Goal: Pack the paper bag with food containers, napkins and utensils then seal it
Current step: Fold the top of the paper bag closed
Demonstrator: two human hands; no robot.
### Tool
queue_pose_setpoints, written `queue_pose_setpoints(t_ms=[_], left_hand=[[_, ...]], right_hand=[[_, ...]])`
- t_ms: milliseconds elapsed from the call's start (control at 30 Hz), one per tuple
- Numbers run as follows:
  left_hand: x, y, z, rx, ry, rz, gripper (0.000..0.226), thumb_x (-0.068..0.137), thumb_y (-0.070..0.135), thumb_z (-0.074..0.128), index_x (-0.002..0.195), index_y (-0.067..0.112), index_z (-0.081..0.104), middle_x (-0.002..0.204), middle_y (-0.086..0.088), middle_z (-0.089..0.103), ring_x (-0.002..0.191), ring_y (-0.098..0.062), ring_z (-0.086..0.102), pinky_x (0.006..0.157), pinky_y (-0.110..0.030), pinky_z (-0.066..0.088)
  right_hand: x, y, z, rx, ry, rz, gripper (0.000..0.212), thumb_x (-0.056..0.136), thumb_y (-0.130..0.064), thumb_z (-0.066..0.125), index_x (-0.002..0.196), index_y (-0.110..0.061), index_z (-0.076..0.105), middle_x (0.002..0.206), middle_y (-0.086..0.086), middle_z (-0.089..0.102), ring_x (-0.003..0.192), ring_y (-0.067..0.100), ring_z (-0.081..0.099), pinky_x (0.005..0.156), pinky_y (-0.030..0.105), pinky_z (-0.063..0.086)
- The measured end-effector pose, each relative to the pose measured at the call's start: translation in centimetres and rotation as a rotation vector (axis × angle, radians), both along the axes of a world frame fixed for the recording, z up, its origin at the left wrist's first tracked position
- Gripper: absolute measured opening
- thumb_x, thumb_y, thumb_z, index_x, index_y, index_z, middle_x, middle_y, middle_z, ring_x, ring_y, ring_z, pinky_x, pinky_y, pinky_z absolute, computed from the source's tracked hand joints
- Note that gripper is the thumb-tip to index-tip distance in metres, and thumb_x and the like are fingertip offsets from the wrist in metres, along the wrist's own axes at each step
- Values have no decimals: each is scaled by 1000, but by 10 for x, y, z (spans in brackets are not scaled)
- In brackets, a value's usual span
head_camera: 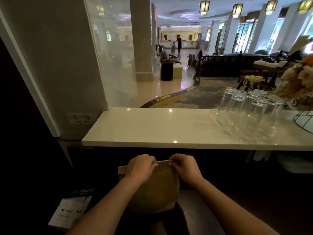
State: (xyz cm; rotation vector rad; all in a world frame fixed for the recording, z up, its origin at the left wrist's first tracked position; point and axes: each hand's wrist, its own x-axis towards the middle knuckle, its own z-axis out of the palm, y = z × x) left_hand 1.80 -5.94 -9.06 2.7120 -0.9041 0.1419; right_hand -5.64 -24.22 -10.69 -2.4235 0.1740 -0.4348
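Observation:
A brown paper bag (156,189) stands upright on a dark low surface below the white counter. It bulges, and its top edge is folded flat. My left hand (141,167) grips the folded top on the left side. My right hand (183,166) pinches the same fold on the right. Both sets of fingers curl over the top edge, so the fold beneath them is hidden. What is inside the bag cannot be seen. No food containers, napkins or utensils show outside it.
A white stone counter (152,128) runs across just beyond the bag. Several upturned glasses (250,106) stand on a glass tray (220,126) at its right, beside a wire stand (303,121). A pack of A4 paper (71,211) lies at lower left.

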Motion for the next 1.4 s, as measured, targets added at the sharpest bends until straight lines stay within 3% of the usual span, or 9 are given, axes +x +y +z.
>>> queue_pose_setpoints(t_ms=[133, 200, 367, 600, 700, 900, 1067, 1200, 1400], left_hand=[[4, -7, -10, 10, -25, 6, 21, 96, 38, 52, 95, 25, 67, 91, 3, 62, 88, -21, 61, 70, -33, 44], [5, -8, -13, 4, -37, -12, 20, 95, 39, 53, 95, 25, 69, 91, 4, 65, 87, -20, 62, 71, -31, 44], [7, 9, -11, 44, -59, -68, 19, 95, 40, 53, 102, 29, 66, 98, 5, 67, 91, -18, 62, 72, -33, 48], [3, 29, -7, 44, -87, -48, 12, 96, 33, 53, 95, 26, 62, 93, 5, 64, 83, -16, 60, 69, -33, 48], [-3, 20, -6, 68, -121, -77, 6, 95, 26, 51, 90, 26, 55, 93, 2, 62, 81, -18, 57, 65, -32, 44], [1, 46, -4, 39, -111, -58, 15, 96, 36, 53, 96, 25, 63, 92, 5, 65, 84, -16, 62, 71, -32, 50], [-4, 40, -3, 84, -139, -54, 6, 91, 20, 57, 86, 24, 57, 86, 1, 62, 79, -20, 61, 62, -30, 39], [-3, 47, -3, 47, -154, -60, 9, 94, 31, 55, 87, 25, 58, 86, 3, 64, 79, -19, 62, 63, -31, 47], [0, 67, -13, -13, -106, -20, 11, 94, 38, 56, 92, 28, 60, 88, 9, 62, 79, -11, 58, 64, -25, 37]], right_hand=[[1, 0, 6, -212, 37, 108, 21, 87, -30, 66, 107, -28, 71, 101, -10, 72, 94, 7, 62, 84, 28, 53], [3, 0, 8, -341, 17, 149, 17, 88, -28, 62, 102, -26, 72, 96, -7, 73, 90, 14, 62, 78, 30, 52], [5, -3, 13, -377, 55, 153, 17, 89, -28, 59, 99, -25, 72, 93, -4, 73, 90, 17, 62, 74, 31, 51], [11, 24, 21, -455, 57, 269, 24, 91, -39, 56, 109, -26, 66, 102, -6, 66, 97, 14, 56, 78, 32, 52], [18, 37, 22, -519, 55, 304, 21, 94, -34, 55, 102, -23, 70, 98, -4, 68, 94, 16, 57, 76, 32, 52], [20, 32, 19, -492, 65, 298, 19, 93, -34, 57, 100, -22, 70, 100, -4, 70, 95, 17, 59, 74, 25, 45], [30, 55, 21, -499, 63, 359, 23, 91, -40, 57, 95, -21, 69, 96, -3, 69, 93, 17, 63, 77, 35, 55], [34, 55, 24, -517, 56, 378, 28, 91, -47, 56, 97, -23, 70, 98, -4, 70, 95, 16, 62, 77, 37, 55], [15, -10, 25, -426, 272, 308, 21, 88, -42, 63, 95, -24, 73, 93, -7, 73, 89, 13, 66, 74, 29, 51]])
